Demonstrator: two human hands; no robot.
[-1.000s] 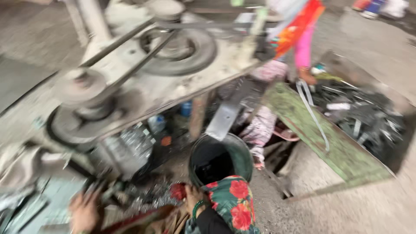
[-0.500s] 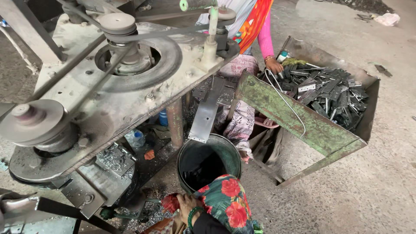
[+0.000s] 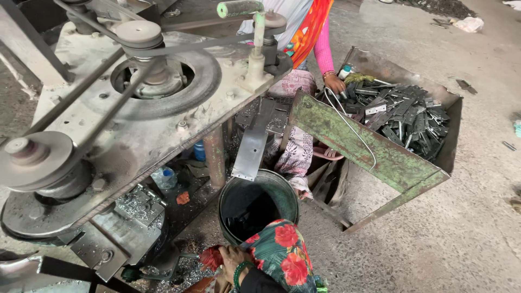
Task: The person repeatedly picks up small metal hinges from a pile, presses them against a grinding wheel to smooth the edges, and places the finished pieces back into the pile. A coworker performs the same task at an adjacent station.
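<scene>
Below bucket (image 3: 258,205), R hand (image 3: 230,261) low, wrist bent, grip pinching red cloth (image 3: 211,257), L hand unseen.

1. Belt-driven machine (image 3: 135,103) with pulleys, upper left.
2. Metal chute (image 3: 252,144) above a dark bucket (image 3: 259,205).
3. Green-walled bin (image 3: 374,152) of dark metal parts (image 3: 407,116).
4. Plastic bottle (image 3: 163,178) under the machine.

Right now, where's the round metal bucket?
Head view, bottom centre: the bucket stands on the floor under the metal chute, just above the flowered sleeve.
</scene>
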